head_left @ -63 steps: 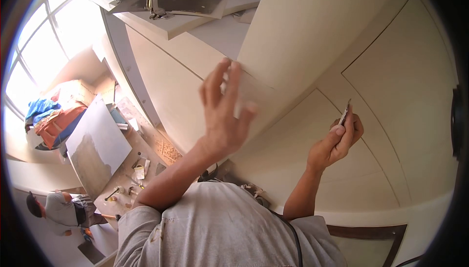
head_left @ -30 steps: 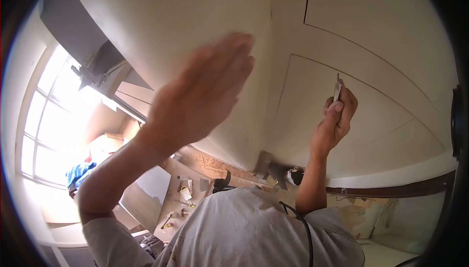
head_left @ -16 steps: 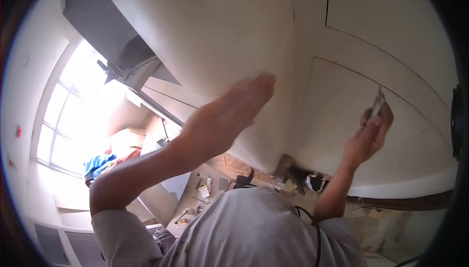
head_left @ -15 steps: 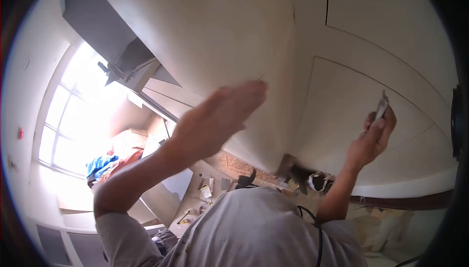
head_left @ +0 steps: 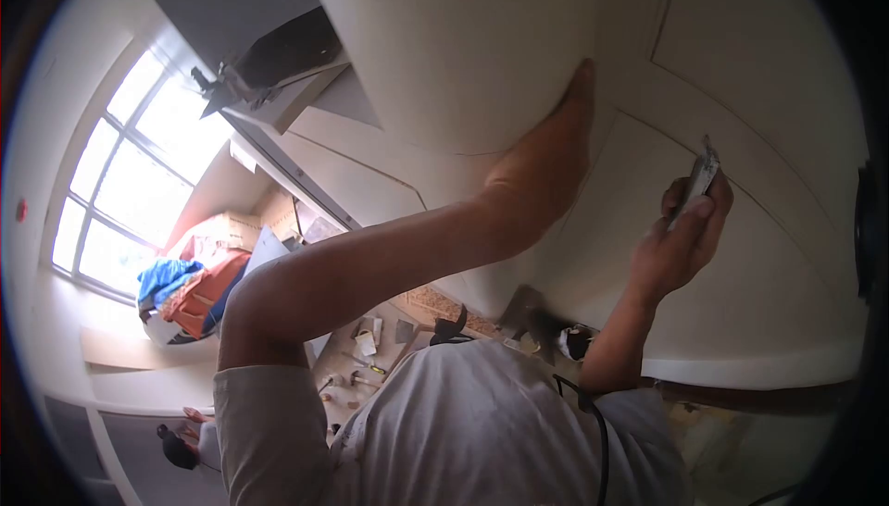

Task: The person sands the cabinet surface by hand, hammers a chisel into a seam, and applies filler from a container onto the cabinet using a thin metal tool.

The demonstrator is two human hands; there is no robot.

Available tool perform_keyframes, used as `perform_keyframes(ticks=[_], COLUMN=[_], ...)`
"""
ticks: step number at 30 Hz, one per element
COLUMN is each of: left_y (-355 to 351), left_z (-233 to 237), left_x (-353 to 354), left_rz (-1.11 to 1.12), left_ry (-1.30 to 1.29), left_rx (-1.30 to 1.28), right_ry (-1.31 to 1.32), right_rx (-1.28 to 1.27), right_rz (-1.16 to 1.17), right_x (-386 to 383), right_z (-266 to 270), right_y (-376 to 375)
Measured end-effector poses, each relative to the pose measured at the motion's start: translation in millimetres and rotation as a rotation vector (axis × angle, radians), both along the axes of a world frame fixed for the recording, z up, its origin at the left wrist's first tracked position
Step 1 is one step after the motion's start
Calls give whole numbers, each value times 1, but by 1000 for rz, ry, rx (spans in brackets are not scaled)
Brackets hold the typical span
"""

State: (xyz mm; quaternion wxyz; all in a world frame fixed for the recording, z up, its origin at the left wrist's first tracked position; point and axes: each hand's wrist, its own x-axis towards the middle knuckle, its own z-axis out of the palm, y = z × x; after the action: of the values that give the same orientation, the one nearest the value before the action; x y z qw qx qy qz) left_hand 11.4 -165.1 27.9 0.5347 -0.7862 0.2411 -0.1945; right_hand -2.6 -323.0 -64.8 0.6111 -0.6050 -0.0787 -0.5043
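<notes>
My left hand (head_left: 546,168) reaches up and rests against the pale curved panel (head_left: 463,52), near the inner corner. Its fingers are stretched out together, pointing up, and nothing shows in it. To the right, my right hand (head_left: 685,228) is closed round a small metallic tool (head_left: 703,175) with a narrow tip pointing up. That hand is in front of a flat pale panel (head_left: 611,191) with thin outlines.
A barred window (head_left: 139,163) is at the left, with orange and blue bags (head_left: 199,293) below it. A metal bracket (head_left: 236,89) juts from a grey cabinet. Tools lie on the floor (head_left: 347,381). Another person (head_left: 185,449) is at the lower left.
My left hand has moved right and up along the pale panel. My right hand has shifted slightly left with the tool. The other person has come into view at the lower left.
</notes>
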Motion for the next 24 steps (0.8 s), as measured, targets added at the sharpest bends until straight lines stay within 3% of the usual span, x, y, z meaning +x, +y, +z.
perform_keyframes(ticks=[4,6,8,9,10,12,14,16,17,18,19,20,21,23,24], left_y=[43,88,148,178,185,202,195,160,143,131,120,114,117,130,136], left_z=[-17,-29,-65,-89,-92,-144,-183,-159,-146,-138,-131,-125,-123,-123,-122], left_x=[-8,-9,0,1,-19,-55,-93,-118,-125,-129,-132,-135,-134,-133,-135], left_rz=[-119,-515,-628,-661,-348,-217,-459,-597,-672,-759,-842,-779,-795,-723,-694], left_ry=[-88,-133,-151,-70,43,-24,-104,378,650,805,970,1017,1030,1031,880], left_rx=[-123,-355,-492,-706,-909,-1086,-1047,-1729,-2089,-2319,-2543,-2817,-2822,-3173,-3276], right_ry=[8,-15,-11,-19,-17,-5,-78,-91,-191,-102,-272,-124,-119,-231,-311], right_rx=[-24,-5,7,-1,30,-15,-117,-616,-705,-767,-808,-851,-865,-924,-919], right_rz=[-60,-50,-56,-64,-30,63,132,197,257,334,316,667,658,356,164], right_x=[0,-2,-11,-16,-19,-34,-42,-55,-57,-68,-65,-63,-65,-73,-65], right_z=[11,12,11,9,3,-5,-20,-25,-17,-18,-26,-30,-28,-26,-21], right_y=[3,-3,-7,-8,-6,1,31,52,78,98,122,136,144,151,140])
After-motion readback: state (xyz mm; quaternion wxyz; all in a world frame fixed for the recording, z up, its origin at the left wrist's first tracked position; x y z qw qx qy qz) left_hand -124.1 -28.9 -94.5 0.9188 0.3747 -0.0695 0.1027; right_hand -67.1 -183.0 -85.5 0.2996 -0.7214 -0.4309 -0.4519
